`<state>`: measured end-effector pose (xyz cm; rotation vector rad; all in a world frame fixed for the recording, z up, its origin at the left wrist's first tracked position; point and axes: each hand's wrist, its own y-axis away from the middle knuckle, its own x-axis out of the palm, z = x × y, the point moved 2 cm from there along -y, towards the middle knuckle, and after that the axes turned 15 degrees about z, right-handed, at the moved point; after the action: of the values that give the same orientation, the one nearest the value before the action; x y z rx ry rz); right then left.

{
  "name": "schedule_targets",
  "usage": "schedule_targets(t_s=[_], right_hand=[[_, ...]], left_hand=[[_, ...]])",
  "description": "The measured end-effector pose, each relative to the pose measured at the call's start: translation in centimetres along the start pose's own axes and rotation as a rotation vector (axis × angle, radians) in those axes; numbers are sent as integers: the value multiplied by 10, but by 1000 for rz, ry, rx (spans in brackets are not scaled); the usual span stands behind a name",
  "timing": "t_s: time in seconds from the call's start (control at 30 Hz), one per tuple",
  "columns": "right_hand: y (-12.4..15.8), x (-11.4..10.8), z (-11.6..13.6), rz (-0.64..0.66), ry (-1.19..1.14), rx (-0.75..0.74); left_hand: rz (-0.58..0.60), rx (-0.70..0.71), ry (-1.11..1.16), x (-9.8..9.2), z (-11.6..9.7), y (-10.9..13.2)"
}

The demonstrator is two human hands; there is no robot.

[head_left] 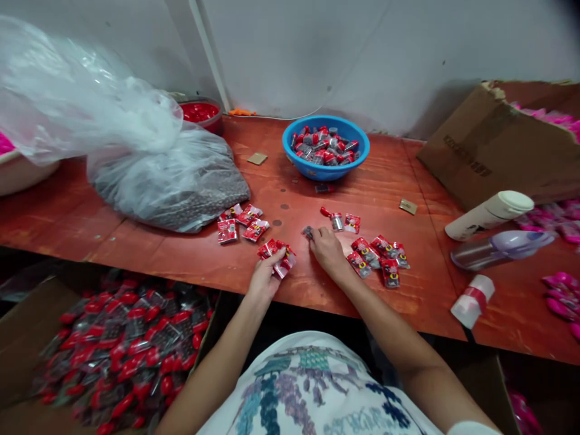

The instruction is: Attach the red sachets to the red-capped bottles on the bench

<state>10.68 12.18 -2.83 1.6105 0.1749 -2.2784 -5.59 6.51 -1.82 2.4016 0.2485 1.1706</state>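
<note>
My left hand (267,270) is closed on several small red printed packets (284,261), held just above the table's front edge. To its right, my right hand (325,246) rests low over the table, its fingertips closed on a small dark grey piece (308,232) too small to name. Just beyond the right hand lie a small clear jar with a red cap (336,221) and a single red packet (352,223). Filled red packets (381,257) are spread beside my right wrist. More red packets (240,225) lie left of my left hand.
A blue basin (326,174) of red-capped jars stands at the back. At left slumps a plastic bag (181,181) of dark beads. A cardboard box (480,151), a white flask (487,215) and a clear bottle (489,251) are at right. Below left is a carton of red-capped jars (131,344).
</note>
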Motion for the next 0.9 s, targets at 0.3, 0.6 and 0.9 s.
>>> schedule_targets(t_s=[0.3, 0.6, 0.9], right_hand=[[82, 4, 35, 69, -1287, -30], [91, 1, 20, -98, -1389, -18], [93, 7, 32, -6, -1290, -112]], left_hand=[[-39, 2, 113, 2, 1, -5], [-47, -3, 86, 8, 10, -3], [-9, 3, 64, 17, 16, 5]])
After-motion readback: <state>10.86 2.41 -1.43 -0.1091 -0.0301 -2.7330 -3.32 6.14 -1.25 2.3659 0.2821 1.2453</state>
